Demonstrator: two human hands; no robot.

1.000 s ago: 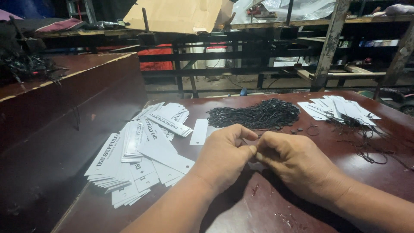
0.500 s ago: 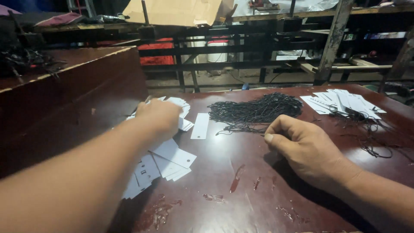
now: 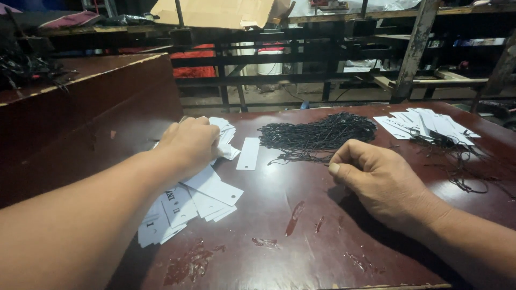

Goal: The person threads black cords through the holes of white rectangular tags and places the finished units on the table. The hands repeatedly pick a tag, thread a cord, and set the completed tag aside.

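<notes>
While the left hand (image 3: 188, 144) was pressed, fingers curled, onto the fanned pile of white card tags (image 3: 201, 196), the right hand (image 3: 379, 180) rested loosely closed; what it pinched could not be told. The tags were judged light, thin, slippery; best taken by an edge.

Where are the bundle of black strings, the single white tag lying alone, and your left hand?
bundle of black strings (image 3: 318, 135), head view, middle of the heap.
single white tag (image 3: 249, 153), head view, its centre.
left hand (image 3: 189, 144), head view, its back.

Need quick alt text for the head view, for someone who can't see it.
The left hand rests on a spread pile of white paper tags on a dark red table. The right hand lies curled beside a heap of black strings; more strung tags sit far right.
</notes>
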